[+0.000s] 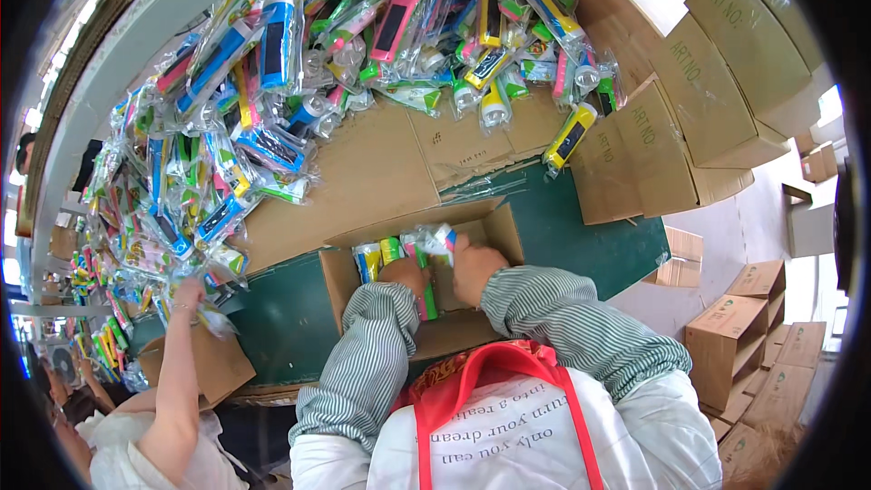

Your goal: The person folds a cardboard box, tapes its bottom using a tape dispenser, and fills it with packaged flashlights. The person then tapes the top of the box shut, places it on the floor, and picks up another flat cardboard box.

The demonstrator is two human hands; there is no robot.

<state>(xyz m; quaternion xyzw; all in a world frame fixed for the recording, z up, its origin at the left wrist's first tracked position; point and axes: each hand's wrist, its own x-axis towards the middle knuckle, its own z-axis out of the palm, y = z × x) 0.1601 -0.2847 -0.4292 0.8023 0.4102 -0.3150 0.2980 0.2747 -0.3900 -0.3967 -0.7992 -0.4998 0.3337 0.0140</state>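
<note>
An open cardboard box (338, 283) stands in front of me with a row of bagged flashlights (368, 259) inside, yellow, green, blue and pink. My left hand (406, 274) is down in the box, its back toward me, touching the row; its fingers are mostly hidden. Beside it, my right hand (475, 269) is closed on a bagged flashlight (445, 238) with a blue and white end, held over the box's far side. Clear plastic film around the pieces hides some detail.
A big heap of bagged flashlights (393, 22) covers flattened cardboard (372, 168) on the green table (283, 308). Tall cartons (635, 141) stand at the right, more cartons (726, 327) on the floor. At my left, a co-worker's arm (181, 372) reaches toward the heap beside another box (213, 365).
</note>
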